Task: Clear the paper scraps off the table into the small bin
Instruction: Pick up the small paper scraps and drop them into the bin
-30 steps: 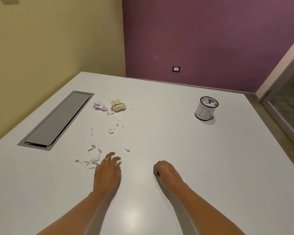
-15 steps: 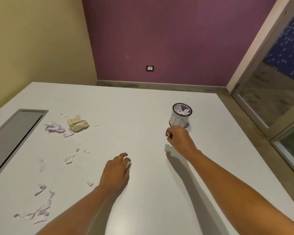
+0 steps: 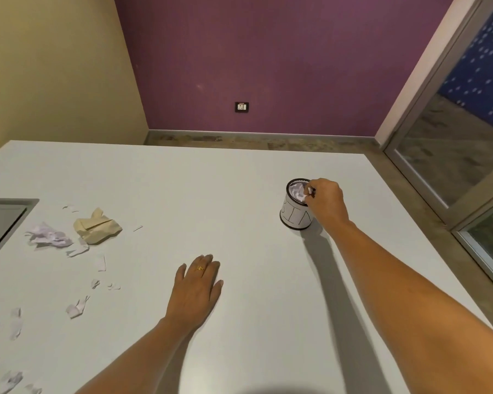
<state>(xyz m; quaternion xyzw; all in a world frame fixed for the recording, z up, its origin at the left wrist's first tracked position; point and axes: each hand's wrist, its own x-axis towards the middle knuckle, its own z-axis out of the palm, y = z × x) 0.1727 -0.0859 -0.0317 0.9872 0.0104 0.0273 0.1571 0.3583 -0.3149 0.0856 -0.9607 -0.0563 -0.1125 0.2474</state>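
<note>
Where bin (image 3: 295, 216) stands — right grip (image 3: 326, 201) pinches scrap (image 3: 308, 192).

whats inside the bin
Crumpled white paper fills the top of the bin, and the right hand pinches a scrap over it. Anything deeper, bottom included, is covered by that paper and the wall.

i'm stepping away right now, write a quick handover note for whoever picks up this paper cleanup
Left hand: open, lying flat on the table, nothing visible in it.
Right hand: at the rim of the bin, pinching a small white scrap.
Done: the bin already holds crumpled white paper.
Left: drop that scrap in, then collect the beige wad, the lilac wad and the small torn bits scattered on the table's left side.
</note>
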